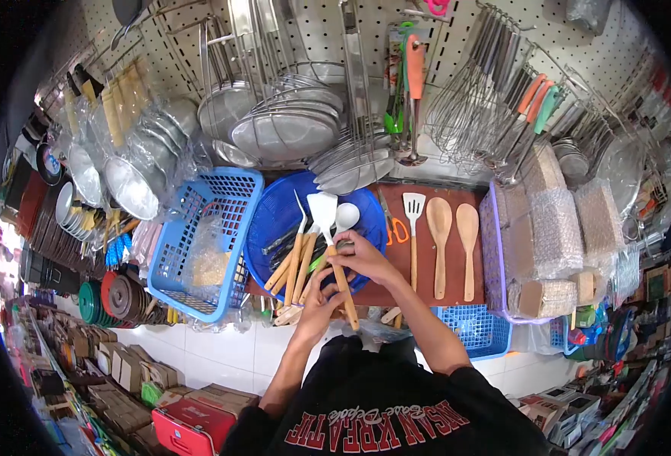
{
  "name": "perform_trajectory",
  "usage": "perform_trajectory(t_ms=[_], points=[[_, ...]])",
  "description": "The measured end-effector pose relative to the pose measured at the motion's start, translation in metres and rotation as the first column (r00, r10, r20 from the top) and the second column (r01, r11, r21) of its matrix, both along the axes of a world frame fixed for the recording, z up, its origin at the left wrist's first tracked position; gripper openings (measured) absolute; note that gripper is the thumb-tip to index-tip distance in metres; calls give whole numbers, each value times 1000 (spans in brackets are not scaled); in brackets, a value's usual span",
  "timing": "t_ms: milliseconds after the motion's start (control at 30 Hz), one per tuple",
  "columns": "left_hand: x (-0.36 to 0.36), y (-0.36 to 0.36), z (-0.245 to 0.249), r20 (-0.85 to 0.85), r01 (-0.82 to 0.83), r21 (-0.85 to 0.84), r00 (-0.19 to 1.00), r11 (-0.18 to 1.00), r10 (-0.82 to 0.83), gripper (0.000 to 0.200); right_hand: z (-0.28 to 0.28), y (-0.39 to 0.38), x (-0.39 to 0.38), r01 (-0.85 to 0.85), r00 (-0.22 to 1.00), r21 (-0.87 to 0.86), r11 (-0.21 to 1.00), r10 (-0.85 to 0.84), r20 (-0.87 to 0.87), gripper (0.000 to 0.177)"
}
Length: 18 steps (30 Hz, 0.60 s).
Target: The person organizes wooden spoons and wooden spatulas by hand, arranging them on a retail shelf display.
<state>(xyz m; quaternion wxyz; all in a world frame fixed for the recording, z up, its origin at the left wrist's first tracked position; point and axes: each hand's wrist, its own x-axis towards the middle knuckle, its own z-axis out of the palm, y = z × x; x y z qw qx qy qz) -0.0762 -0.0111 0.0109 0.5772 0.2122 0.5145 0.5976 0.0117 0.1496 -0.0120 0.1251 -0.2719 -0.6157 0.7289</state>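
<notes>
Over a round blue basket (258,216) I hold a white spatula (322,209) with a long wooden handle. My right hand (362,258) pinches it near the neck, where head meets handle. Lower down, the fingers of my left hand (320,308) are closed around the wooden handle. Inside the basket lie several utensils with wooden handles (297,262) and a white ladle (347,216). On the brown surface to the right are a white slotted turner (413,209), a wooden spoon (439,220), a second wooden spoon (467,228) and orange-handled scissors (397,230).
A light-blue rectangular basket (166,247) stands left of the round one. At the right, a purple basket (493,251) holds bubble-wrapped packs (555,228). Strainers (286,125) and whisks (468,99) hang above from a pegboard. Another blue basket (476,327) sits lower right.
</notes>
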Motion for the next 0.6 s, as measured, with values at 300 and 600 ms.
perform_trajectory(t_ms=[300,600], points=[[35,-7,-9,149,71,1,986,997,-70,54,2,-4,46,-68,997,-34,997,69,34,57],[78,-4,-8,20,211,33,977,977,-211,63,5,-13,102,80,997,67,994,-79,-18,59]])
